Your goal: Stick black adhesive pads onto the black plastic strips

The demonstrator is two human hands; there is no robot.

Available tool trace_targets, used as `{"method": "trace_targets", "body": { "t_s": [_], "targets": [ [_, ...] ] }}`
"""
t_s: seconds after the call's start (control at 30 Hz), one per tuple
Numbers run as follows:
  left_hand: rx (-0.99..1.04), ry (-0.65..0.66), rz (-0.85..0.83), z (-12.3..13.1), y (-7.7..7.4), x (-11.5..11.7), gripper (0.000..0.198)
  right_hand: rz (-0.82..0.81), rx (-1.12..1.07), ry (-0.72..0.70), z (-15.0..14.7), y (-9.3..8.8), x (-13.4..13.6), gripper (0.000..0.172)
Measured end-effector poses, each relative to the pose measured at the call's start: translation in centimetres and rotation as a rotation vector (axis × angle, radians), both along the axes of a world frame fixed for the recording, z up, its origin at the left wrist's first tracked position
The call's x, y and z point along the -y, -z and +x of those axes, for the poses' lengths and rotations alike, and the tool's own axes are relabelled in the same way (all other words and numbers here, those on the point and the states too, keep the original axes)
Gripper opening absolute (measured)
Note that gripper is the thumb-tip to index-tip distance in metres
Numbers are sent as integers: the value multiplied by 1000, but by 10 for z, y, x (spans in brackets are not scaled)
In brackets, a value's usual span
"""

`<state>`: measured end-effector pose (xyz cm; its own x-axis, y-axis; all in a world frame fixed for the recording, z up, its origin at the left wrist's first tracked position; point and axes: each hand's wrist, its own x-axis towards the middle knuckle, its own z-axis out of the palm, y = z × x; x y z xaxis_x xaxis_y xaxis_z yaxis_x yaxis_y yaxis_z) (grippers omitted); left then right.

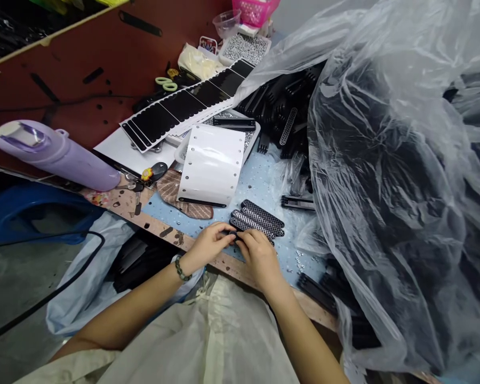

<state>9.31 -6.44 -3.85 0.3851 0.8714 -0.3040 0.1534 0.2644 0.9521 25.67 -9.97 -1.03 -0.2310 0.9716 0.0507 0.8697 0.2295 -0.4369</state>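
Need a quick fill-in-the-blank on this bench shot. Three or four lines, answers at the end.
1. The left hand and right hand meet at perforated black strips lying on a speckled ____ mat.
2. A beaded bracelet sits just above the ____ hand.
3. The lilac bottle lies on its ____.
4. Clear plastic sheeting fills the ____ side of the view.

Answers: blue; left; side; right

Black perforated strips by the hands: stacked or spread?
Spread: the black perforated strips lie fanned, partly overlapping, on the blue mat beside the right hand.
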Motion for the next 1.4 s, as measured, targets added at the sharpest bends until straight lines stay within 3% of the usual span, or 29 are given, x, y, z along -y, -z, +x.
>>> {"method": "trace_targets", "body": {
  "t_s": [0.1, 0.23, 0.5, 0.67, 0.8, 1.03, 1.17, 1.27, 1.37, 1.4],
  "targets": [
    [18, 6, -72, 2, -2, -2, 26, -22, 92, 55, -3, -10, 4, 12],
    [28, -16, -50, 2, -2, 0, 23, -39, 116, 85, 6, -16, 15, 18],
    [-26, 7, 57, 0, 1, 8, 24, -93, -245, 238, 34, -1, 20, 12],
    [-179, 29, 146, 3, -7, 7, 23, -123, -319, 270, 33, -5, 16, 13],
    [-183, 46, 140, 4, -9, 5, 21, -155, -333, 283, 36, -8, 15, 12],
    [-167, 57, 131, 2, -4, 5, 20, -145, -208, 301, 35, -5, 14, 10],
    [-170, 52, 119, 5, -3, 6, 20, -106, -3, 353, 39, -4, 16, 18],
    [-214, 53, 147, 6, -10, 9, 24, -18, 159, 383, 43, -4, 19, 30],
    [-303, 57, 249, -7, -27, 8, 29, 44, 172, 341, 47, -5, 19, 30],
    [-350, 3, 316, -15, -32, 5, 31, 53, 146, 316, 47, -6, 18, 28]
  ]
}}
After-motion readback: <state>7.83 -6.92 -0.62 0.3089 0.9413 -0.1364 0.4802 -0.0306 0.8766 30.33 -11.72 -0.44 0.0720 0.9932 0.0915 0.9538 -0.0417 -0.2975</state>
